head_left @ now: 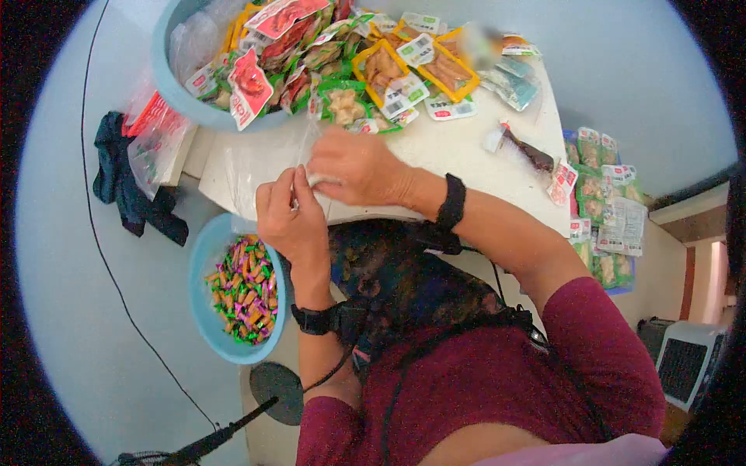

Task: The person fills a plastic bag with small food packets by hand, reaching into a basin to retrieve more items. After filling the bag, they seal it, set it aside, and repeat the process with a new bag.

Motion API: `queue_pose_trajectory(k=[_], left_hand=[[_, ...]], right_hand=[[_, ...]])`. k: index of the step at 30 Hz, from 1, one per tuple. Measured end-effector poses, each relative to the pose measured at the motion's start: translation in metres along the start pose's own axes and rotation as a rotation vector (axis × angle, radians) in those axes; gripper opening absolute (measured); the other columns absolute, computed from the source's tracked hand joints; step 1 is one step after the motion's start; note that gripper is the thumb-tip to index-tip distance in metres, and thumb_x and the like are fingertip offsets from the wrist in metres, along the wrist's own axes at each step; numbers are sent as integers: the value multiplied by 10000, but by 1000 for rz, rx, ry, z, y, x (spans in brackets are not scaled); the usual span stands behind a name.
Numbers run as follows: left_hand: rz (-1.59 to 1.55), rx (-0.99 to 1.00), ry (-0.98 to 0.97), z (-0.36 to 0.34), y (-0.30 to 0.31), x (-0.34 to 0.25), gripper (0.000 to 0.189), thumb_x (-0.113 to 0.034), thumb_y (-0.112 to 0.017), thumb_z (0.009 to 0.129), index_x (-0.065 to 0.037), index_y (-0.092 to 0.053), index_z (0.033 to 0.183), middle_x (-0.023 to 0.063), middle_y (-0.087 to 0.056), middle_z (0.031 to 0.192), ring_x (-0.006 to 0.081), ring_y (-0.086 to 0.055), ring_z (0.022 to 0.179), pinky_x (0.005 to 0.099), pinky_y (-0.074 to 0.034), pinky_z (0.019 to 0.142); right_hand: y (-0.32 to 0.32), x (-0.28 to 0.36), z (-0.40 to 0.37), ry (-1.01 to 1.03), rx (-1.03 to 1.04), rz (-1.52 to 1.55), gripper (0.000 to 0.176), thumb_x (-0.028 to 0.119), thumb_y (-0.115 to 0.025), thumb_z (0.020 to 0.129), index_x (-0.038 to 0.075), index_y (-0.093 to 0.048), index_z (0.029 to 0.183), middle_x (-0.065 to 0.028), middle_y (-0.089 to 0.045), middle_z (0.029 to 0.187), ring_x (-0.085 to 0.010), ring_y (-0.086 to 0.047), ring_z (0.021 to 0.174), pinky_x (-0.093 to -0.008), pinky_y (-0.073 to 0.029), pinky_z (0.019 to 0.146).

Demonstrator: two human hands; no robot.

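Observation:
My left hand (291, 213) and my right hand (357, 167) meet at the near edge of the white table (497, 167), fingers closed in a pinch. Between them they grip a clear plastic bag (272, 159), which spreads over the tabletop to the left; its outline is hard to make out. Just beyond my hands stands a large light-blue basin (183, 97) heaped with sealed snack packets. Green-edged packets (343, 106) and yellow-edged packets (381, 71) spill from it onto the table.
Below left, a blue basin (200, 311) holds small wrapped sweets (245, 291). A dark snack packet (528, 149) lies on the table's right side. Stacked packets (602, 194) fill a crate at the right. Dark cloth (128, 179) hangs at the left.

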State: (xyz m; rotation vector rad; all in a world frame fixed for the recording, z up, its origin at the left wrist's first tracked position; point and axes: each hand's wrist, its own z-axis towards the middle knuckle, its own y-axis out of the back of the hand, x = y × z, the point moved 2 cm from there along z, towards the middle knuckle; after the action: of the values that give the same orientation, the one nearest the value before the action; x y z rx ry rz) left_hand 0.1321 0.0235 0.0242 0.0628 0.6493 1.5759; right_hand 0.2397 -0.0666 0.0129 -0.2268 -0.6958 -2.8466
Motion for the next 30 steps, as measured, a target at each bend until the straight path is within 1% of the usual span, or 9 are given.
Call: queue_pose_trajectory(k=[2,5,6,12,15,18,21,27,30], left_hand=[[-21,-20,18,4,-1,2,51,-47,-711,783,-41,-685,827,72,-534,650,196,-519,542,321,-396,476],[-25,-42,102,10,0,7,44,-59,-704,793,-40,-694,831,65,-526,636,178,-502,541,314,-396,489],[-27,-35,135,13,2,6,47,-75,-701,803,-41,-694,835,65,-543,650,179,-511,557,315,-409,510],[-92,156,128,1,-5,-1,128,-103,-708,792,-37,-690,901,47,-524,649,149,-476,556,300,-393,519],[-112,185,174,-12,-4,-2,121,-90,-699,797,-38,-690,905,46,-512,645,154,-471,551,296,-392,513],[-111,196,193,-18,0,-4,114,-75,-694,798,-37,-688,906,50,-521,651,158,-477,547,296,-397,509],[-105,155,168,-22,-2,7,105,-62,-686,805,-34,-685,906,58,-549,668,157,-498,553,291,-409,508],[-71,-73,182,-4,5,6,73,-57,-681,809,-29,-677,876,76,-598,730,166,-553,588,295,-430,514],[-45,-62,74,-6,1,3,90,-16,-665,802,-33,-660,890,84,-580,741,185,-548,586,308,-422,500]], right_hand=[[-8,2,-5,91,195,-46,128,138,-681,671,69,-574,689,-65,-525,724,-246,-550,795,-351,-488,601],[-20,-5,-22,51,533,-149,99,135,-654,688,59,-593,671,-64,-548,733,-247,-564,808,-354,-507,618],[-19,-5,-20,12,519,-104,113,129,-632,707,51,-590,637,-72,-556,735,-249,-572,812,-362,-519,639],[-14,-4,-18,-148,513,-67,167,123,-674,718,13,-623,833,-105,-587,847,-292,-587,866,-399,-520,669],[-17,-9,-22,-191,506,0,268,133,-700,711,13,-614,934,-119,-600,935,-307,-591,913,-418,-520,701],[-19,-9,-22,-168,421,45,276,135,-703,707,26,-610,942,-116,-606,980,-311,-593,948,-416,-522,734],[-18,-7,-19,-218,547,35,314,135,-710,702,36,-615,984,-106,-609,1031,-307,-590,973,-404,-521,764],[-21,-5,-19,-148,537,23,351,103,-681,725,59,-618,1067,-82,-612,1067,-279,-585,988,-386,-511,794],[-22,-2,-16,-140,614,-18,257,101,-667,727,62,-649,981,-57,-643,983,-256,-586,978,-374,-512,756]])
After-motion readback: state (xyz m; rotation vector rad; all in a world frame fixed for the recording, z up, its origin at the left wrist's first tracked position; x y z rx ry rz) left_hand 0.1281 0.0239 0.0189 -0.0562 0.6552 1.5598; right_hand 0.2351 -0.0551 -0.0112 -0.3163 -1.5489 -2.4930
